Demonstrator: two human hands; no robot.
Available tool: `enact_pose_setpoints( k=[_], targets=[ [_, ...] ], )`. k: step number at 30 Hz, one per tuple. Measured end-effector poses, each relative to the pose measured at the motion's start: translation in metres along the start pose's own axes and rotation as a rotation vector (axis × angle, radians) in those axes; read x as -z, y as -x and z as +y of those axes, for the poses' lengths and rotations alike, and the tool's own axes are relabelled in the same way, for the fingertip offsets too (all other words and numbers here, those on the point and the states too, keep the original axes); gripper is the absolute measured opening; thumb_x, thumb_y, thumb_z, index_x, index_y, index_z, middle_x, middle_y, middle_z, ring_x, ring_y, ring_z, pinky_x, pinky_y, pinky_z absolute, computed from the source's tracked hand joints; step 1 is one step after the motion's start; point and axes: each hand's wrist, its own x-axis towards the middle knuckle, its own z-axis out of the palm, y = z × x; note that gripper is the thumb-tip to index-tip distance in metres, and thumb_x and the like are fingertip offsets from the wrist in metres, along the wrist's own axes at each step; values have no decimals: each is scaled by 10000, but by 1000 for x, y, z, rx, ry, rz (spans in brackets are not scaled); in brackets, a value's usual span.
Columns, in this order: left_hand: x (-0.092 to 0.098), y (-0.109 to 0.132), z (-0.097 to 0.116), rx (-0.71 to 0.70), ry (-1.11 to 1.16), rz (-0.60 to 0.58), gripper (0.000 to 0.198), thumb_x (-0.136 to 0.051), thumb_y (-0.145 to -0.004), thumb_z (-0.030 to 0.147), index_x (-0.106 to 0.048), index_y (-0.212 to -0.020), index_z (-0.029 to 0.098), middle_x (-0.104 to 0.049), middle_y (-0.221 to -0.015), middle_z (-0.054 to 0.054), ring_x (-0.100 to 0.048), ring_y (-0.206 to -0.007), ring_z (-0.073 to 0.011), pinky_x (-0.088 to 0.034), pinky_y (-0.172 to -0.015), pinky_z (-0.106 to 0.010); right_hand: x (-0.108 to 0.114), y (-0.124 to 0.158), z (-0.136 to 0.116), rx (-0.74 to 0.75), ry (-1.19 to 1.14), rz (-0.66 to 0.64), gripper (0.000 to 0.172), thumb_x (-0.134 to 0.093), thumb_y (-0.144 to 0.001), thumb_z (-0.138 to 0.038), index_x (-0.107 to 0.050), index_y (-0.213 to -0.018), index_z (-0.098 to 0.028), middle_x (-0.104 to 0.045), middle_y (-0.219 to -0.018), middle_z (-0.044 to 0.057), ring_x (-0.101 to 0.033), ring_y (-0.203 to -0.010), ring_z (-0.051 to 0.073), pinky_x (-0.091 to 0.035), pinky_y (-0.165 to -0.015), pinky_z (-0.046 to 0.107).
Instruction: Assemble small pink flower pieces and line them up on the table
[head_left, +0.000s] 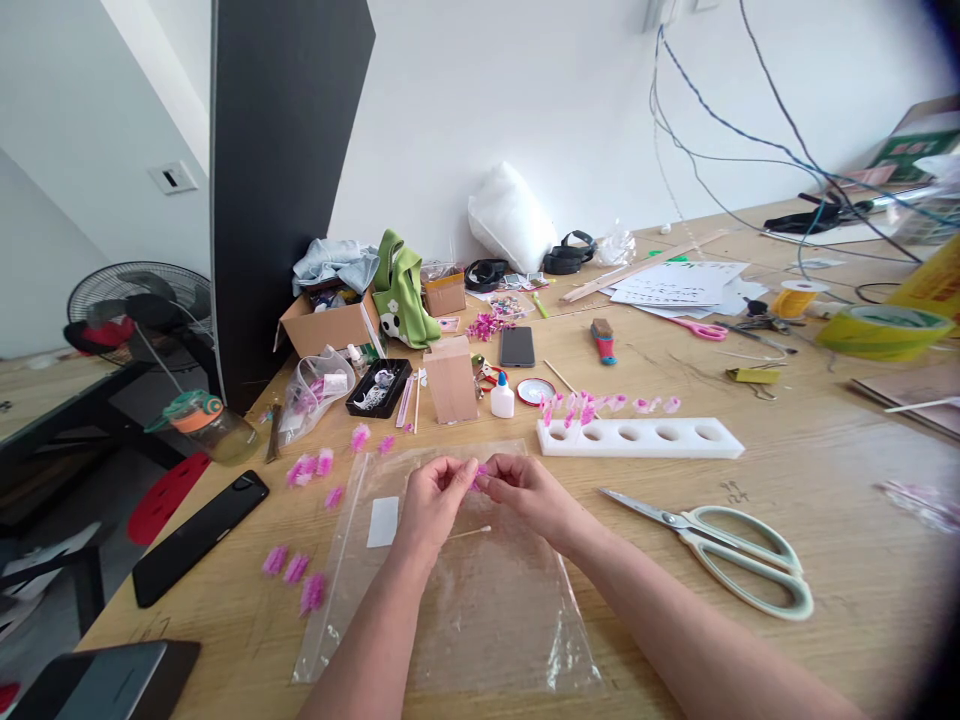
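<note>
Over a clear plastic bag [495, 620] lying on the wooden table, my left hand [439, 495] and my right hand [525, 490] meet fingertip to fingertip. Both are closed on a small pink piece [478, 478], mostly hidden by the fingers. A cotton swab [471, 532] and a white paper rectangle [383, 521] are at the bag, below and left of my hands. Loose pink fluffy pieces [296, 567] sit on the table to the left. Right of my hands stands a white holder [645, 438] with round holes and pink pieces at its left end.
Open scissors [720, 550] lie at the right. A glue bottle [502, 398], a cardboard piece [451, 380] and a black tray [379, 387] stand beyond my hands. A black phone [201, 537] is near the left edge. Yellow tape [885, 330] is far right.
</note>
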Motion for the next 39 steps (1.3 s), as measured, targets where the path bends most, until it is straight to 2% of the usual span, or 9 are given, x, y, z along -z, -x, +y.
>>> enact_pose_setpoints(
  k=[5, 8, 12, 15, 22, 27, 32, 39],
  targets=[
    [0, -2, -4, -29, -11, 21, 279, -646, -734, 418, -628, -686, 143, -513, -547, 30, -407, -513, -82, -313, -501, -195, 0, 1, -2, -5, 41, -4, 340, -577, -757, -474, -542, -661, -150, -445, -594, -28, -346, -555, 96, -256, -522, 235],
    [0, -2, -4, -36, 16, 22, 266, -649, -736, 402, -629, -697, 139, -549, -566, 16, -415, -507, -82, -314, -491, -195, 0, 3, -7, -66, 26, -10, 376, -587, -749, -513, -523, -642, -158, -418, -576, -38, -340, -543, 93, -243, -511, 235],
    [0, -2, -4, -67, -7, 6, 267, -635, -753, 399, -630, -708, 137, -608, -619, -12, -446, -527, -88, -329, -502, -197, 0, 4, -12, -82, -30, -23, 473, -474, -809, -594, -551, -661, -151, -454, -610, -14, -405, -598, 117, -295, -557, 246],
    [-1, -2, -5, -72, -65, 2, 269, -620, -763, 400, -626, -706, 138, -593, -603, -7, -443, -525, -88, -321, -499, -197, 1, 2, -8, -62, 22, 13, 463, -463, -822, -569, -552, -652, -148, -432, -588, -21, -390, -581, 113, -285, -546, 245],
    [-2, -3, -6, -54, -74, 23, 277, -614, -758, 413, -615, -699, 142, -531, -564, 20, -421, -517, -89, -316, -497, -203, 1, -3, 3, 40, 98, 37, 278, -515, -800, -396, -544, -661, -157, -448, -592, -31, -378, -575, 108, -283, -543, 238],
    [-1, -1, -3, -45, -17, 26, 398, -550, -793, 508, -566, -612, 155, -438, -501, 47, -393, -501, -86, -303, -497, -205, 1, -2, 1, 80, 106, 34, 295, -505, -814, -403, -515, -642, -164, -438, -591, -30, -362, -570, 106, -282, -538, 238],
    [0, -1, -4, -44, -30, 16, 302, -639, -737, 441, -616, -671, 148, -535, -559, 24, -423, -511, -85, -322, -504, -201, 0, -2, 3, 94, 156, 18, 301, -509, -822, -401, -544, -654, -155, -483, -616, -14, -398, -594, 114, -302, -562, 245],
    [-1, -1, -4, -34, 14, 48, 276, -643, -736, 412, -616, -664, 147, -561, -564, 15, -434, -514, -88, -316, -502, -200, 0, 2, -5, 6, 119, -4, 430, -471, -840, -534, -557, -666, -150, -426, -596, -31, -366, -568, 103, -269, -528, 238]
  ],
)
